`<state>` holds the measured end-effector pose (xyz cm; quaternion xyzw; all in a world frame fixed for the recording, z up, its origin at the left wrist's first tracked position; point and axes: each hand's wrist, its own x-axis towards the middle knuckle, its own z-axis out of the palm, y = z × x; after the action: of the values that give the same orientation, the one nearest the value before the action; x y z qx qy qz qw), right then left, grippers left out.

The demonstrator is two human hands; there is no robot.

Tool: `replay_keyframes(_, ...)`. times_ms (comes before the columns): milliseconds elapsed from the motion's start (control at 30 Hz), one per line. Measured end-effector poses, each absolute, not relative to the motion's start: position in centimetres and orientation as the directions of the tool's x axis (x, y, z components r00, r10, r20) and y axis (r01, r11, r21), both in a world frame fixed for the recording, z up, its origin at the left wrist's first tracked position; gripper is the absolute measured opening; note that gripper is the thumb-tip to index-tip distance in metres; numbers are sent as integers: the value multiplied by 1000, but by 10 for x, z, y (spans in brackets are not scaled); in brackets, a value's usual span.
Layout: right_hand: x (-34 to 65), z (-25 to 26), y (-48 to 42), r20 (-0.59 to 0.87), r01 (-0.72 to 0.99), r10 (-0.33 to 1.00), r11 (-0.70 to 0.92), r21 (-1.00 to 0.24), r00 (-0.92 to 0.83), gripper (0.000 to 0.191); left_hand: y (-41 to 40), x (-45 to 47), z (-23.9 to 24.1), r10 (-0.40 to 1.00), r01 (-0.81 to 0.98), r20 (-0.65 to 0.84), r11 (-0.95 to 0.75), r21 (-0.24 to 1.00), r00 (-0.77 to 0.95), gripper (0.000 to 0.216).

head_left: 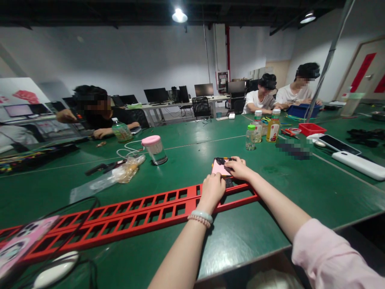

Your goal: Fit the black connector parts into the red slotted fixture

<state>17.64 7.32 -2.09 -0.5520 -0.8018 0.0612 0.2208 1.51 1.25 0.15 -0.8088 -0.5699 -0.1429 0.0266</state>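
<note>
A small flat piece with a pink face and black parts [219, 167] lies at the far edge of a long red slotted frame [168, 206]. My left hand [213, 188], with two bracelets at the wrist, is closed over the frame, its curled fingers at the near edge of the pink-faced piece. From the right, my right hand [239, 167] grips the piece's black part with bent fingers. Both sets of fingertips are partly hidden. Below the piece, a dark block [229, 183] shows within the frame between my hands.
A jar with a pink lid [155, 150] and a plastic bag [111, 176] lie left. Bottles [273, 126] stand beyond my right hand, near a red tray [312, 129]. A pink patterned case [25, 245] covers the frame's left end, beside a white mouse [57, 269]. Several people sit across the table.
</note>
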Motion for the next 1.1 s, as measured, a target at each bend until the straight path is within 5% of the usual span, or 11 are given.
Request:
replay_keyframes(233,177,-23,74,298,838,902,410,-359,-313,28,12,15,0,909,927,267,-358,112,319,24)
replay_keyframes(500,181,-21,69,402,790,850,491,-367,-341,52,10,14,3,910,929,271,-353,114,312,22)
replay_keyframes(700,186,-17,59,521,625,826,526,-577,-215,47,11,13,1,906,919,269,-371,131,328,24)
replay_keyframes(867,190,-11,50,301,198,932,340,-919,-202,44,12,13,1,879,884,274,-441,154,391,26)
replay_keyframes(967,197,-7,46,195,-25,925,198,-980,-327,46,11,13,2,862,859,272,-482,172,429,26)
replay_keyframes(1100,206,-7,45,68,-34,886,59,-998,-458,43,9,13,4,840,827,268,-527,197,471,26)
